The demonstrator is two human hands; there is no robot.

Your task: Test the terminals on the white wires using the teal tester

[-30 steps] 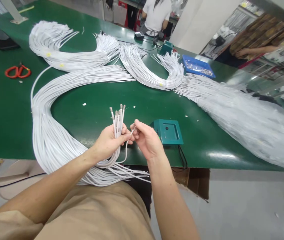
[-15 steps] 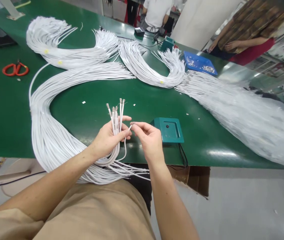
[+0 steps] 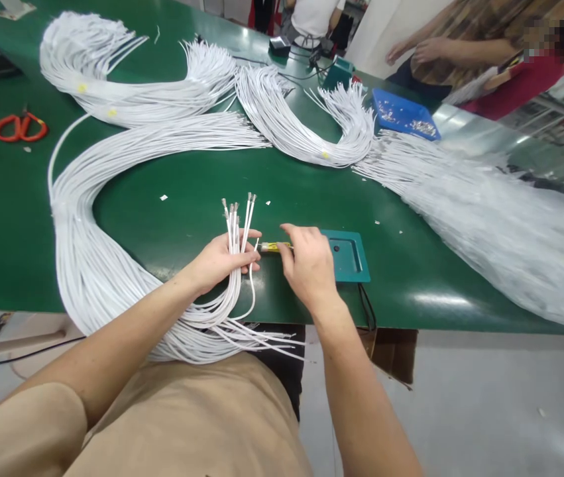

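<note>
My left hand (image 3: pixel 219 260) is closed around a small bunch of white cables (image 3: pixel 236 228) whose metal-tipped ends stand up above my fingers. My right hand (image 3: pixel 308 263) pinches a small yellow tool (image 3: pixel 276 246) lying low over the green table, its tip pointing left at a cable end next to my left thumb. Just right of that hand sits a teal box (image 3: pixel 348 255) with a black cord running off the table edge. The held cables hang down across my lap and join a large white cable bundle (image 3: pixel 87 265).
More white cable bundles (image 3: pixel 282 126) curve over the green table (image 3: pixel 3 218). Orange scissors (image 3: pixel 18 127) lie far left, a blue tray of small metal parts (image 3: pixel 403 118) far right, and a clear plastic-wrapped heap (image 3: pixel 500 225) on the right. Other people stand behind the table.
My right hand dropped from pinching a cable end in the air down to the table and now holds the yellow tool. My left hand with its bunch sank slightly.
</note>
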